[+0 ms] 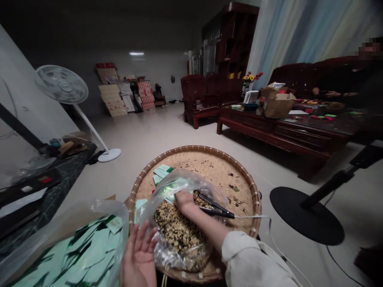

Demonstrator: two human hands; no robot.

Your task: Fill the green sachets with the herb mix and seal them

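My left hand (139, 253) is open, palm up with its fingers apart, beside a clear plastic bag (170, 255). Dried tea-like mix (173, 223), pale bits among dark ones, fills the bag. Over this mix, at the bag's mouth, my right hand (184, 202) is closed; its fingertips are hidden, and I cannot make out what they hold. A green packet (170, 198) shows just beyond its fingers. To the right of that hand lies a black corded clamp tool (224, 213), like a hair straightener, its jaws apart. Everything rests on a round woven bamboo tray (215, 153).
Green packets (163, 170) lie on the tray's far left. Another plastic bag (98, 205) at lower left holds many green sachets (92, 247). A white fan (64, 85), a black stand base (306, 215), a wooden table (269, 129) and a seated person (335, 85) surround the tray.
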